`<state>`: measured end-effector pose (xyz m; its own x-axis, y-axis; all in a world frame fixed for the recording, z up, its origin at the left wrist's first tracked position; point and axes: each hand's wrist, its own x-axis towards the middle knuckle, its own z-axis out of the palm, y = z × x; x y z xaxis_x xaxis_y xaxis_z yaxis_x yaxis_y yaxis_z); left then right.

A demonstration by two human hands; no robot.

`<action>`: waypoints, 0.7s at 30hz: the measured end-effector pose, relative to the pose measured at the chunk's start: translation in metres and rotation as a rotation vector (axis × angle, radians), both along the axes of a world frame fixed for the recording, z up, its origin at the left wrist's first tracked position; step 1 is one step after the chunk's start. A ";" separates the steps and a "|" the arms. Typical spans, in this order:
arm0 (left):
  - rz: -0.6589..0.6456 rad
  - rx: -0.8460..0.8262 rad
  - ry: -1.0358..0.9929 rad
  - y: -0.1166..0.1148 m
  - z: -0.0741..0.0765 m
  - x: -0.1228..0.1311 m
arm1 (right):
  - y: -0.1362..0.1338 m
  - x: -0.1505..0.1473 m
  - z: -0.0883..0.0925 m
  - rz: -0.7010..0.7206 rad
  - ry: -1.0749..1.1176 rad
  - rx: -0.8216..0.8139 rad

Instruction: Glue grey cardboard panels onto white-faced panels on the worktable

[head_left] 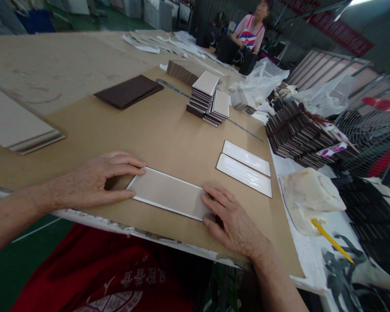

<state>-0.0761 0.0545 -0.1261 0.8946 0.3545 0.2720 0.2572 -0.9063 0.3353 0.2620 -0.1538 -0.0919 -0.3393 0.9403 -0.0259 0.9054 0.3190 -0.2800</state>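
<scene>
A long beige board [170, 193] with thin white borders lies flat near the table's front edge. My left hand [99, 181] grips its left end, thumb at the near corner and fingertips at the far one. At the right end, my right hand [230, 216] holds it the same way, fingers curled over the short edge. Two glossy white-coated strips [245, 169] lie side by side beyond my right hand. Farther back stand short stacks of beige-topped dark boards [206, 84].
Dark folded boards [128, 91] lie at the back left, and large pale sheets [16, 121] at the left edge. On the right are bundled dark boards [295, 130], a whitish tub [312, 195] and a yellow-handled tool [333, 242]. A person [251, 30] works in the background.
</scene>
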 end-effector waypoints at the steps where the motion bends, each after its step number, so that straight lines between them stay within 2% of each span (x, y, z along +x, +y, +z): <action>1: -0.004 0.009 -0.007 0.000 0.000 0.000 | -0.001 -0.001 0.000 -0.004 -0.020 -0.001; 6: -0.019 0.112 -0.016 -0.005 0.003 0.002 | -0.003 -0.013 0.003 -0.031 -0.088 0.015; 14: -0.096 0.337 0.268 -0.027 0.027 0.023 | 0.005 -0.041 0.016 -0.034 -0.134 0.013; 18: -0.048 0.378 0.257 -0.037 0.021 0.028 | 0.006 -0.051 0.012 -0.076 -0.184 0.015; 21: -0.022 0.374 0.252 -0.036 0.016 0.023 | 0.000 -0.047 0.006 -0.081 -0.184 0.032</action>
